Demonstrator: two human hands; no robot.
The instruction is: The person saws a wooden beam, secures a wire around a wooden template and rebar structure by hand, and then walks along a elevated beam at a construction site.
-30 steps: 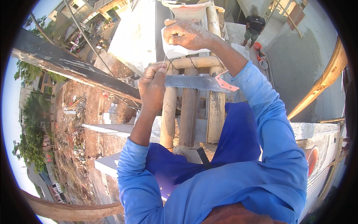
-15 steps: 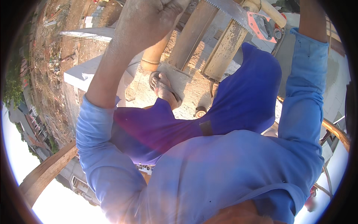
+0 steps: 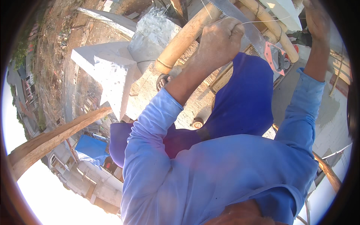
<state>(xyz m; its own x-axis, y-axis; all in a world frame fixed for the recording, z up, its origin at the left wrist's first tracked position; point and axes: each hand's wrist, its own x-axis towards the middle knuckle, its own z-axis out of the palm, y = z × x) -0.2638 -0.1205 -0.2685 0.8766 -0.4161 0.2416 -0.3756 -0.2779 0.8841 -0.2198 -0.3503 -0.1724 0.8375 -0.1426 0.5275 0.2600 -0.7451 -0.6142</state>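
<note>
My left hand (image 3: 221,39) is closed in a fist, with a thin pale string (image 3: 266,20) running out of it toward the upper right. Just beneath that string lies a handsaw (image 3: 252,35) with a toothed metal blade and a red and grey handle. A thick bamboo pole (image 3: 183,43) slants past the left side of the fist. My right hand (image 3: 317,20) is raised at the top right, beside a pale block (image 3: 287,13). Its fingers are smeared and partly cut off by the picture's edge, so what they hold cannot be made out.
Tied bamboo poles (image 3: 272,22) lie behind the saw. Broken pale blocks (image 3: 116,71) and a rough grey chunk (image 3: 153,33) stand to the left. A wooden beam (image 3: 60,137) crosses the lower left, high above a blue tarp (image 3: 91,149). My foot (image 3: 163,80) is beside the bamboo.
My left hand has come down and to the right, and the string now shows stretching from it. The right hand has come into view at the top. The view has shifted leftward.
</note>
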